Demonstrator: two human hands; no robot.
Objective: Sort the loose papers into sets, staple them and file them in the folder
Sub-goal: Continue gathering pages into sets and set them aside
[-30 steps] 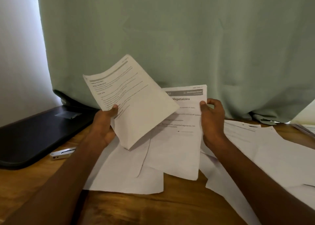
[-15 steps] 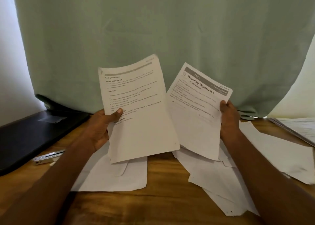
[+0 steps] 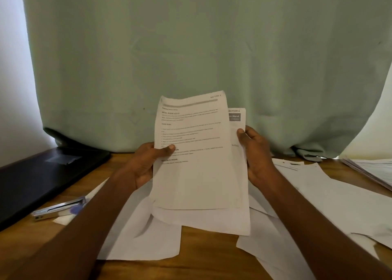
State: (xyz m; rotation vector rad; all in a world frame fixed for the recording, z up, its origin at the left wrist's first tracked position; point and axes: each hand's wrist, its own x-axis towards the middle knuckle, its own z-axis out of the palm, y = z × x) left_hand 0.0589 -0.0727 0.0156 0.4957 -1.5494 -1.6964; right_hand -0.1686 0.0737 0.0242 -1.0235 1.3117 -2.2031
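I hold two printed sheets upright above the table, one in front of the other. The front sheet (image 3: 191,169), marked "Section 1", is held at its left edge by my left hand (image 3: 146,163), thumb on the print. Behind it, the back sheet (image 3: 238,118), marked "Section 2", sticks out to the right and below; my right hand (image 3: 254,154) grips its right edge. Loose white papers (image 3: 148,233) lie on the wooden table (image 3: 201,258) under my arms. A silver stapler (image 3: 57,208) lies at the left. The black folder (image 3: 36,177) lies closed at the far left.
A pale green curtain (image 3: 201,46) hangs just behind the table. More loose sheets (image 3: 339,199) spread over the right side, and a stack of papers (image 3: 373,169) sits at the right edge.
The two sheets were held apart side by side; my hands have brought them together, so the left sheet now overlaps the front of the right one.
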